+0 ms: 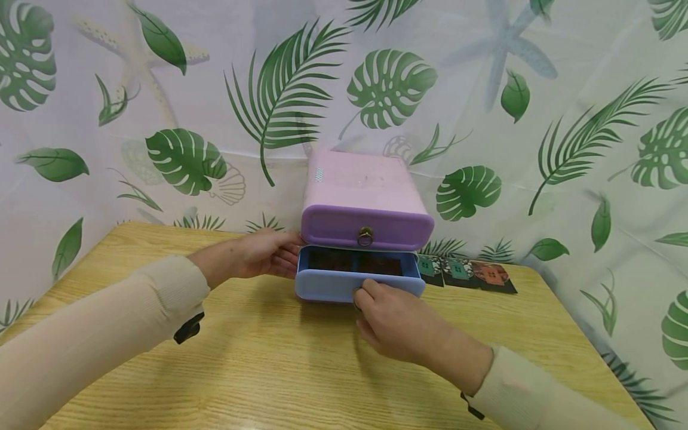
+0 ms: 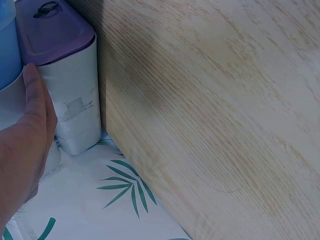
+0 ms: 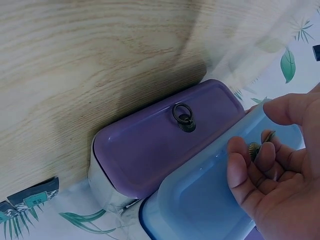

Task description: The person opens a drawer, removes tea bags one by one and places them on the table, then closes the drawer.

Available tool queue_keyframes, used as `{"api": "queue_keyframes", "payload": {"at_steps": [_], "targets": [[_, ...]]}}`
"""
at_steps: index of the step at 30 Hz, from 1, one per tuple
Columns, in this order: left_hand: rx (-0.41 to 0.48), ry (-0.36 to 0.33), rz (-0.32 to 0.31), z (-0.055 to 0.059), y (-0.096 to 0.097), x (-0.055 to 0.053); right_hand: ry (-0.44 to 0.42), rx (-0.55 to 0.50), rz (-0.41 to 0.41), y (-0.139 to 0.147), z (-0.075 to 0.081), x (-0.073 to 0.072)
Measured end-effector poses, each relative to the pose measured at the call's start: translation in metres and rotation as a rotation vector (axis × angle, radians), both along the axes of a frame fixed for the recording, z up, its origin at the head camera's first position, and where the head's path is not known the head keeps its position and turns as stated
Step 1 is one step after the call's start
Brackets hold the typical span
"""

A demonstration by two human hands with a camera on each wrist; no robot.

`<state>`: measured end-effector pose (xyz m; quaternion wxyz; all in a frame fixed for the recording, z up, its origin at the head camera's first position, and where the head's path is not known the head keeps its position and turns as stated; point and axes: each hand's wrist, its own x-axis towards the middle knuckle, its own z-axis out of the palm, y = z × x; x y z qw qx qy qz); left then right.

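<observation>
A small drawer cabinet (image 1: pixel 365 179) with a pale pink top stands at the back of the table. Its top purple drawer (image 1: pixel 333 230) is closed. Below it, the blue drawer (image 1: pixel 328 286) is pulled partway out, showing a divider and dark reddish-brown contents (image 1: pixel 330 261). My right hand (image 1: pixel 398 322) holds the brass ring pull (image 3: pixel 255 150) on the blue front with curled fingers. Fingers extended, my left hand (image 1: pixel 266 254) rests along the cabinet's left side. Both wrist views show a lower purple drawer (image 3: pixel 165 145), closed, with its own ring (image 3: pixel 182 114).
Several flat black packets with teal and orange labels (image 1: pixel 462 272) lie right of the cabinet on the wooden table (image 1: pixel 242 370). A leaf-printed cloth (image 1: pixel 204 89) hangs directly behind the cabinet and the table's back edge.
</observation>
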<state>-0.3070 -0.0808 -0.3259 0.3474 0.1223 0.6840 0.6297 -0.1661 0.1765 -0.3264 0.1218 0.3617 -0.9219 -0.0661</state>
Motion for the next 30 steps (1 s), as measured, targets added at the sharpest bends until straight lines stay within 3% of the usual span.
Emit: {"api": "queue_keyframes", "payload": {"at_steps": [8,30], "targets": [[0.008,0.007,-0.013,-0.0022,0.0,-0.0015,0.042,-0.006,0.023,-0.0001,-0.002,0.0017],[-0.001,0.021,-0.01,-0.0025,-0.0001,-0.0018,0.038,0.008,0.031,-0.0005,0.0002,0.0089]]}}
